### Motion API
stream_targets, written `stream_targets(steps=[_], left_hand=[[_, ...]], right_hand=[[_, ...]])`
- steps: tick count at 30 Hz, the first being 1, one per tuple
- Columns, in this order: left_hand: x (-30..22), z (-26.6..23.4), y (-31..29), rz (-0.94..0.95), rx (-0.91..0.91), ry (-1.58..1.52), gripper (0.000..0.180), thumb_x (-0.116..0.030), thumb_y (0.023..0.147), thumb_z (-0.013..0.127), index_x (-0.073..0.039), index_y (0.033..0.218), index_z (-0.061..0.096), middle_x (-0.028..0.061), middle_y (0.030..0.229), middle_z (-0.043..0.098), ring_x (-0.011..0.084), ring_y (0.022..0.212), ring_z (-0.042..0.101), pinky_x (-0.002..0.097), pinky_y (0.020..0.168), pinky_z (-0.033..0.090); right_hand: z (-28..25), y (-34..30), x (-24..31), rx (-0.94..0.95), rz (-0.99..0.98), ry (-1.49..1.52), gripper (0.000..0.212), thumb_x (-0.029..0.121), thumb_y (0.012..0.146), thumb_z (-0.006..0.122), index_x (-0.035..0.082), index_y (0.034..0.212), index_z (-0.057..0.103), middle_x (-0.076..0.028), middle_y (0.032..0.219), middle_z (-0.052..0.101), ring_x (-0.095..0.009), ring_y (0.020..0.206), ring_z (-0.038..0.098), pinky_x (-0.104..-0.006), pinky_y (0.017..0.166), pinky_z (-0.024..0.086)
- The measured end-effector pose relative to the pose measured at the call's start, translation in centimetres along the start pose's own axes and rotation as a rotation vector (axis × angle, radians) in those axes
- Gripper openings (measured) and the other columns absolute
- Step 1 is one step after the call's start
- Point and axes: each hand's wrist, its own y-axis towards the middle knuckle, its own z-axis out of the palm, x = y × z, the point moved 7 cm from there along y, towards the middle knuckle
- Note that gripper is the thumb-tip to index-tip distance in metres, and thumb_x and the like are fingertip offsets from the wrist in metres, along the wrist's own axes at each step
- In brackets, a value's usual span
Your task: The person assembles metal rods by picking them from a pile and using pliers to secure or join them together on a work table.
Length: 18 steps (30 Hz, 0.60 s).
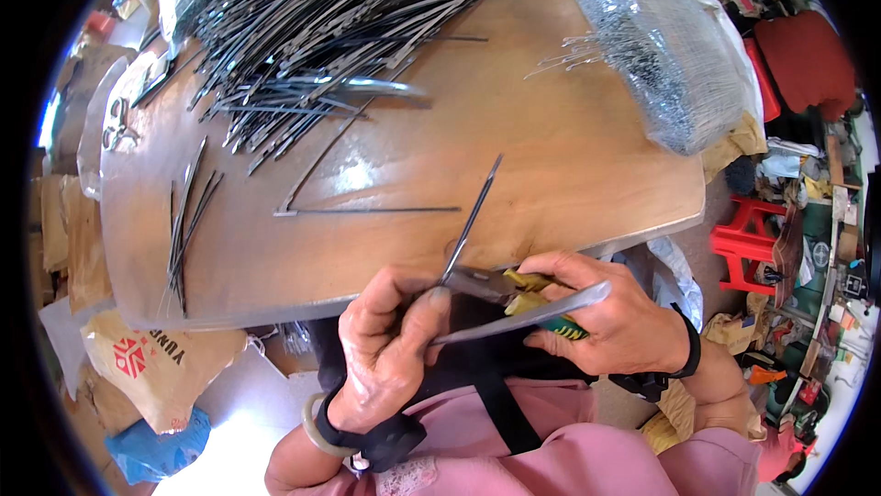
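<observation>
A thin dark metal strip (470,221) is pinched in the closed fingers of the left hand (390,349) just off the near edge of the wooden bench (551,147). Yellow-handled pliers (514,299) are gripped by the right hand (610,312), their tip at the strip's lower end.

We list: thin dark metal rod (474,211), tilted; yellow-handled pliers (514,292); flat grey metal strip (528,311), level below them.
</observation>
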Motion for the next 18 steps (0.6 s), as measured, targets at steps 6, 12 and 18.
stream_targets(steps=[6, 12, 18], left_hand=[[0.8, -0.5, -0.3, -0.056, -0.021, -0.003, 0.004, 0.001, 0.095, 0.056, 0.001, 0.094, 0.059, 0.0003, 0.067, 0.057, 0.0033, 0.053, 0.044, 0.019, 0.048, 0.035], [0.1, -2.5, -1.4, 0.057, -0.097, 0.02, 0.006, 0.009, 0.09, 0.052, 0.004, 0.092, 0.054, 0.0029, 0.067, 0.057, 0.0058, 0.055, 0.049, 0.0208, 0.049, 0.038], [-1.6, -6.0, -0.9, 0.054, -0.239, 0.147, 0.01, -0.012, 0.096, 0.054, -0.004, 0.091, 0.053, -0.0001, 0.056, 0.046, 0.0063, 0.04, 0.037, 0.0201, 0.037, 0.026]], right_hand=[[0.4, 0.3, 0.1, 0.034, -0.048, -0.107, 0.032, 0.017, 0.072, 0.077, -0.002, 0.092, 0.061, -0.018, 0.111, 0.057, -0.033, 0.094, 0.062, -0.0403, 0.075, 0.051], [1.8, 1.7, 1.6, 0.091, -0.188, -0.215, 0.037, 0.02, 0.07, 0.074, -0.004, 0.092, 0.058, -0.017, 0.101, 0.053, -0.03, 0.089, 0.06, -0.0349, 0.067, 0.051], [1.7, 5.7, 2.2, 0.009, -0.305, -0.142, 0.032, 0.022, 0.077, 0.072, -0.004, 0.092, 0.059, -0.016, 0.094, 0.057, -0.029, 0.085, 0.061, -0.037, 0.064, 0.052]])
